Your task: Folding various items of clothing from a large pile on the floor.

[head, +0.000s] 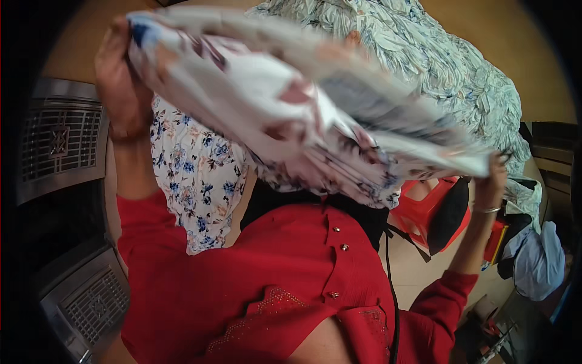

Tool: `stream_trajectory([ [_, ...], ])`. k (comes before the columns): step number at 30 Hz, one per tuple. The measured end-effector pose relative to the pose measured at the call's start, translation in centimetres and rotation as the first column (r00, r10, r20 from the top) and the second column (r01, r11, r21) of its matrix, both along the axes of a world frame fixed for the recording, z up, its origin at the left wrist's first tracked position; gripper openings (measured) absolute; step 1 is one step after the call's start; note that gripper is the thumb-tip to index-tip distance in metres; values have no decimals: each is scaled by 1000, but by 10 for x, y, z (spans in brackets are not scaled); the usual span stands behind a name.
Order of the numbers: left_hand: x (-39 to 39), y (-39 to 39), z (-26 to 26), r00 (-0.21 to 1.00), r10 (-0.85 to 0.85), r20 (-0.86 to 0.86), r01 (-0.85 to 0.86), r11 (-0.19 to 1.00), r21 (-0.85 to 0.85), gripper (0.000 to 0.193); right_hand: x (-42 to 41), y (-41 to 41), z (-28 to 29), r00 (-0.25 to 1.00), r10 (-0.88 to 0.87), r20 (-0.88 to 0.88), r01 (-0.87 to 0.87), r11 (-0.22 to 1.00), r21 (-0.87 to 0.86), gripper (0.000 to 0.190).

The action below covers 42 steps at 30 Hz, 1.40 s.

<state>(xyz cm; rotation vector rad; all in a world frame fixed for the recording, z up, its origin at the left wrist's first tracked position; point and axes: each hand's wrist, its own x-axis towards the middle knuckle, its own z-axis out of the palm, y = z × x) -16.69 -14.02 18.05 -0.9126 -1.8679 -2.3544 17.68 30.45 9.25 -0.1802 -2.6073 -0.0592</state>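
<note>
Stretched between my raised hands is a floral-print white fabric piece [254, 95], blurred by motion. My left hand [122, 82] grips its upper left corner. At the far right end, my right hand [495, 175] pinches the other edge; a bangle circles that wrist. Below my left forearm hangs another white cloth [195, 168] printed with blue and peach flowers. Part of its upper end is hidden behind the held piece. My fingers are partly blurred.
A large heap of crumpled printed fabric [454, 77] lies ahead. To the right stands a red plastic stool [418, 204], with a black object [449, 216] against it. Beyond are a pale bundle [539, 264] and other items. Metal grille doors [61, 136] line the left.
</note>
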Motion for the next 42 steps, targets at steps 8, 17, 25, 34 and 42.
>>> stream_trajectory([
  [8, -88, 65, 23, 944, -330, -26, 328, 924, 198, 17, -31, 115, 77, 926, -265, -269, 185, 939, -290, 58],
  [17, -27, 52, 34, 992, -16, -125, 35, 988, 150, 13, 9, 93, 137, 928, -341, -151, 373, 861, 346, 47],
  [25, 48, -29, -24, 547, -837, -15, 832, 542, 118, 31, 63, -23, 86, 979, 186, 82, 88, -26, -996, 43],
  [34, 23, -1, -31, 884, -459, -93, 392, 833, -390, 23, 20, -20, 51, 750, 86, 656, 440, 676, -591, 15],
  [42, -88, 152, -3, 935, -315, 161, 259, 919, 296, 16, -111, 82, 73, 832, -350, -430, 84, 847, -525, 24],
])
